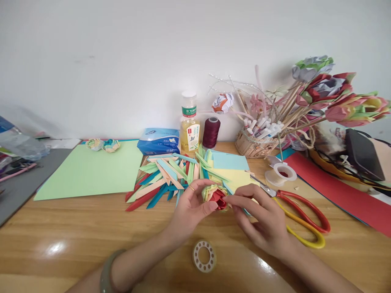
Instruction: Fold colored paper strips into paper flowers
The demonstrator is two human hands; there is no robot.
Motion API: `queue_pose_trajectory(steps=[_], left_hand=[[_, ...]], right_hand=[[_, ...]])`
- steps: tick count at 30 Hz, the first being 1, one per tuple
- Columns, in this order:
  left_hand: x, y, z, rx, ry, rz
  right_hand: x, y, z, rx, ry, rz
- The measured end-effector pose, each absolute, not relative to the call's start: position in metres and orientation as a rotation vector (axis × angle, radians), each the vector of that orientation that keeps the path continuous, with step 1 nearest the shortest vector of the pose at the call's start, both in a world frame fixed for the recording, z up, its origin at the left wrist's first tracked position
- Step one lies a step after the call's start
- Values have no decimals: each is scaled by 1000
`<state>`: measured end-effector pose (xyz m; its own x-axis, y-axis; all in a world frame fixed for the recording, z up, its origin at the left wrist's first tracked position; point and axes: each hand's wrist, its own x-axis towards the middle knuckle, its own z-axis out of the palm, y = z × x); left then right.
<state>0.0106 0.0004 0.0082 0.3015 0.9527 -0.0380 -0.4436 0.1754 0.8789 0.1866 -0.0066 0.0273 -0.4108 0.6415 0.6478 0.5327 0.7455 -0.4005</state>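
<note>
My left hand [191,205] is closed around a small folded paper flower [217,198], thumb in front and fingers behind. The flower has a red centre and pale green and peach outer petals. From the right side, my right hand [261,213] has its index fingertip at the red petals, with the thumb just below; the fingers are bent in a pinch at the flower's edge. Beyond the hands lies a pile of folded paper strips [166,175] in green, blue, red and peach. Nearer to me, a roll of clear tape [204,256] lies flat on the wooden table [91,244].
Red and yellow scissors [305,215] lie right of my right hand, near a white spool [281,175]. At the back stand a tissue pack [159,140], a bottle [190,126], maroon thread [211,132] and a basket [256,145]. Green paper [97,171] lies left.
</note>
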Motion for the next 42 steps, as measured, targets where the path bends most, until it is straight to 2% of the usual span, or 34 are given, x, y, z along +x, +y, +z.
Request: queue_pose_trajectory(steps=[6, 14, 21, 29, 36, 42], left_hand=[[9, 0, 10, 839, 713, 1076], [11, -1, 9, 868, 727, 1103], [10, -1, 7, 1000, 703, 1129], [7, -3, 4, 927, 716, 1021], [5, -3, 4, 1072, 792, 1036], [6, -4, 12, 1195, 807, 1013]], right_hand=[[185, -4, 27, -968, -2055, 187], [188, -5, 20, -897, -2156, -160], [187, -4, 19, -871, -2178, -205], [187, -9, 33, -926, -1960, 73], [181, -8, 34, -854, -2037, 303], [174, -10, 37, -821, -2055, 268]])
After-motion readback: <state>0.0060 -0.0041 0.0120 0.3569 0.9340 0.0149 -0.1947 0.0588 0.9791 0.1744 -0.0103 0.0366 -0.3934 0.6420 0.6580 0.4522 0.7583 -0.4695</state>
